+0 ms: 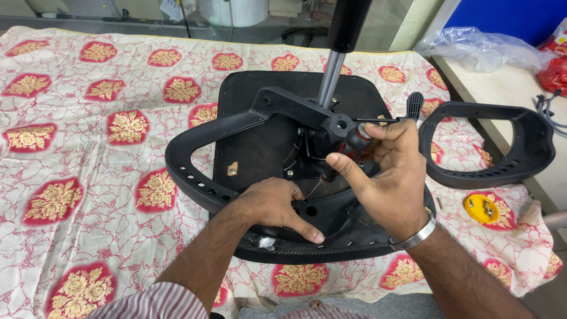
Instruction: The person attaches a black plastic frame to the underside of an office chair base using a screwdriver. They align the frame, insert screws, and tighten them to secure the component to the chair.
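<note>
A view looking down at a person's two bare hands working on the underside of an office chair seat (pixel 260 136), which lies upside down on a table covered with a cloth.

The only open container in view is a small round yellow lid or dish (pixel 481 208), lying on the cloth to the right of the seat and near the table's right edge. It holds a few small silver screws. A crumpled clear plastic bag (pixel 478 48) rests on a separate pale table at the upper right; what is inside it cannot be made out.

The right hand (pixel 390 177) is clenched around the red and black handle of a screwdriver (pixel 345 155), whose thin shaft angles down and to the left toward the seat plate. A metal bangle circles that wrist. The left hand (pixel 273 204) lies flat and released on the seat's black plate, fingers spread beside the screwdriver tip and next to two round holes, grasping nothing. A black curved armrest bracket (pixel 195 159) is attached to the seat's left side. A grey gas-lift column (pixel 332 77) rises from the seat's central mechanism. A second, loose black armrest loop (pixel 502 142) lies to the right, partly on the cloth and partly on the pale table.

The cloth (pixel 88 130) is cream with red patches and gold flower motifs. Beyond the table are a glass partition and a blue panel.
</note>
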